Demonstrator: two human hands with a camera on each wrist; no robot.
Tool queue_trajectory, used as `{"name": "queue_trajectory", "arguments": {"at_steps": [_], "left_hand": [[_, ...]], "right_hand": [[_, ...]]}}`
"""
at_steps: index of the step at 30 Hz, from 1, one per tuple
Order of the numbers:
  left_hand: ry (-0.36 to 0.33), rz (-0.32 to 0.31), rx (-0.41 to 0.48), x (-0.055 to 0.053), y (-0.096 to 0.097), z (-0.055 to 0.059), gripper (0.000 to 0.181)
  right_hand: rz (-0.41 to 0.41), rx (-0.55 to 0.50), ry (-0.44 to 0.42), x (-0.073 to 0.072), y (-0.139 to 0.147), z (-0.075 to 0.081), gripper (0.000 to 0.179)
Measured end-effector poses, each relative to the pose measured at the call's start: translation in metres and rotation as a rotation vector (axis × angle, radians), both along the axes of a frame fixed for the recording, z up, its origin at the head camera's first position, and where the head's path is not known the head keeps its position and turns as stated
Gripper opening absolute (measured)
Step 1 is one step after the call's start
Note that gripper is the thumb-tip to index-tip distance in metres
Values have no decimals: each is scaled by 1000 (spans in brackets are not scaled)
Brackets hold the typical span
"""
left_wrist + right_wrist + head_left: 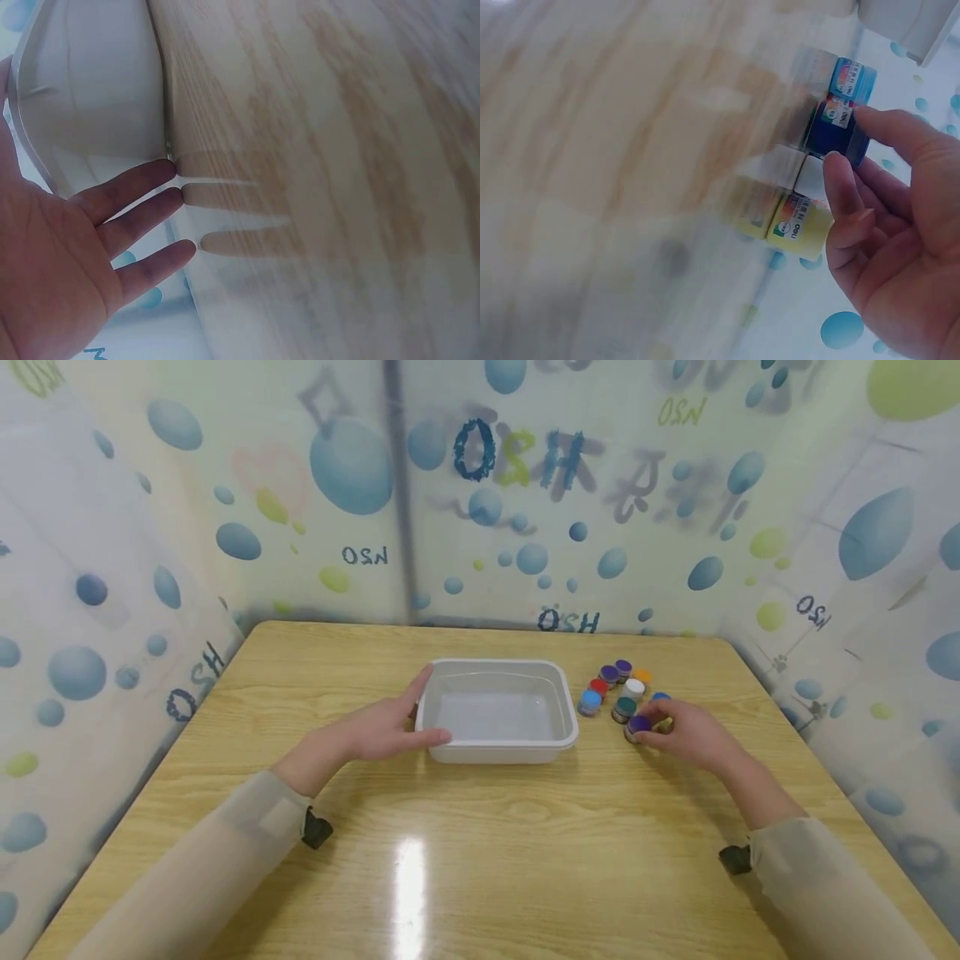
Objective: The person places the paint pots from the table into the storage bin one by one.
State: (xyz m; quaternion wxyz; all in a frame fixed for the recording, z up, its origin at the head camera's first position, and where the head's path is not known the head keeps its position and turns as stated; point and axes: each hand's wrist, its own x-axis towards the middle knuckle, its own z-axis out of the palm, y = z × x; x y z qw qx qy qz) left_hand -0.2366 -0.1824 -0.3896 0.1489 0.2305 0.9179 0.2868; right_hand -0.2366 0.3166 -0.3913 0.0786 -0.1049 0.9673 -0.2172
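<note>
A white plastic tub (495,753) stands on the table. My left hand (386,727) rests at its left end, the thumb over the front rim and the fingers along the outer side. In the left wrist view the fingers (142,184) are straight and spread beside the tub wall (112,90). To the right of the tub, my right hand (697,739) pinches a small purple-lidded paint jar (638,724) between thumb and fingers. In the right wrist view this jar (832,131) looks dark blue, with a label. Whether it touches the table I cannot tell.
Several small paint jars cluster right of the tub: light blue (589,702), red (598,687), dark green (623,709), white (633,689), orange (642,677) and two purple-lidded ones. A yellow jar (799,225) stands near my right fingers. Patterned curtains (480,568) enclose the wooden table (525,860).
</note>
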Motion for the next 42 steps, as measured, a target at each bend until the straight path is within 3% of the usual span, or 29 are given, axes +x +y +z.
{"name": "queue_trajectory", "arguments": {"at_steps": [7, 22, 35, 42], "left_hand": [[2, 1, -2, 1, 2, 0, 119], [1, 5, -2, 1, 1, -2, 119], [8, 7, -1, 0, 1, -3, 119], [7, 8, 1, -1, 1, -4, 118]], "right_hand": [[-3, -53, 45, 13, -6, 13, 50], [-8, -195, 166, 25, -38, 36, 42], [57, -275, 250, 15, -72, 47, 39], [73, -325, 217, 9, -96, 52, 39]]}}
